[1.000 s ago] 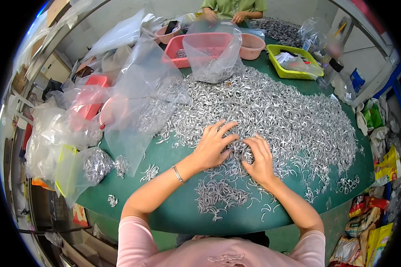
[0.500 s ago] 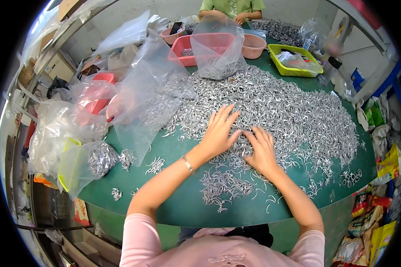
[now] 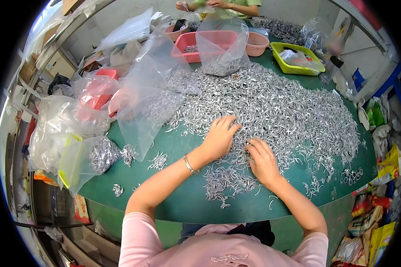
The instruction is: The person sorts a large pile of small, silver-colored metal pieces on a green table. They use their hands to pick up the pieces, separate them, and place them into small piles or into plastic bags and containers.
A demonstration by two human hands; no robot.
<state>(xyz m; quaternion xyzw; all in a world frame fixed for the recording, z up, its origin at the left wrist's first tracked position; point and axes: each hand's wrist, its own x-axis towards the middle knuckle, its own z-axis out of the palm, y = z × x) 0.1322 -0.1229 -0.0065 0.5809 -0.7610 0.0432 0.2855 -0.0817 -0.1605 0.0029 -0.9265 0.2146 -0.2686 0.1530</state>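
Note:
A broad heap of small curved silvery metal pieces (image 3: 280,102) covers much of the green table (image 3: 173,200). At the heap's near edge rests my left hand (image 3: 219,139), its fingers bent and apart on the pieces, a bracelet (image 3: 188,163) on its wrist. Slightly nearer and to the right, my right hand (image 3: 263,163) touches the heap with curled, parted fingers. Neither hand visibly grips a piece, though the fingertips are partly lost among them. A smaller spread of the pieces (image 3: 225,181) lies just in front of my hands.
Clear plastic bags (image 3: 140,111) holding pieces stand at left. Behind the heap are a pink basin (image 3: 182,42), an upright bag (image 3: 223,53) and a yellow-green tray (image 3: 294,69). A co-worker's hands (image 3: 216,4) show at the far edge. Bags of goods (image 3: 365,213) lie right.
My left fingers have gone from stretched out to bent, and the hand has come slightly nearer. My right hand has moved a little nearer too. The co-worker's hands have moved left and up.

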